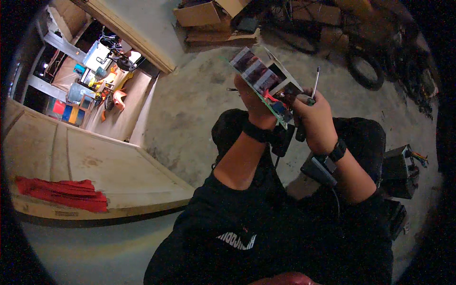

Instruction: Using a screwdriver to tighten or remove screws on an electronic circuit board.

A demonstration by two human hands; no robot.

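Observation:
In front of me, a green circuit board (280, 114) with a row of dark, glossy wrapped blocks (256, 71) and a pale frame (278, 64) is held up at a tilt. My left hand (256, 102) grips it from below and the left, its fingers partly hidden behind the board. Red wires (270, 96) run near the board's lower end. My right hand (313, 114) is closed around a screwdriver (317, 80), whose metal shaft points up and away. Its fingers also touch the board's right side. A short thin metal piece (232, 89) sticks out left of my left hand.
Cardboard boxes (199, 16) lie at the far wall, with tyres (365, 70) and tangled cables at far right. A metal box with coloured wires (401, 168) sits right of my knee. A red cloth (61, 194) lies on a ledge at left, beside a doorway.

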